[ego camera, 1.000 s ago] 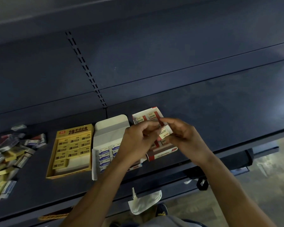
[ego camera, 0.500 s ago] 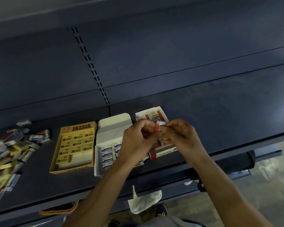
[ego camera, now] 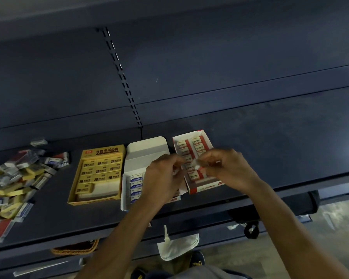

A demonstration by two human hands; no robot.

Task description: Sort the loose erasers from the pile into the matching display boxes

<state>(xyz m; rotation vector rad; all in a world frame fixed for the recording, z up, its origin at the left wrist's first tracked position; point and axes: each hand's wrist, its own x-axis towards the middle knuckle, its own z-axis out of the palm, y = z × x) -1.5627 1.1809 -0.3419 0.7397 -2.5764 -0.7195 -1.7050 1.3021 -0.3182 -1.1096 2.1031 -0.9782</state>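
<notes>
dim light on a dark blue shelf (ego camera: 270, 137) with a slotted upright (ego camera: 125, 81) behind, over a mottled grey floor (ego camera: 334, 228).

The eraser pile (ego camera: 12, 178) lies left of three display boxes (ego camera: 147, 146) (side by side) on the shelf (ego camera: 270, 137).

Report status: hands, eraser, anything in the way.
Right hand pinches eraser over red box. Left hand alongside, fingers curled, grip unclear. No obstruction seen.
</notes>
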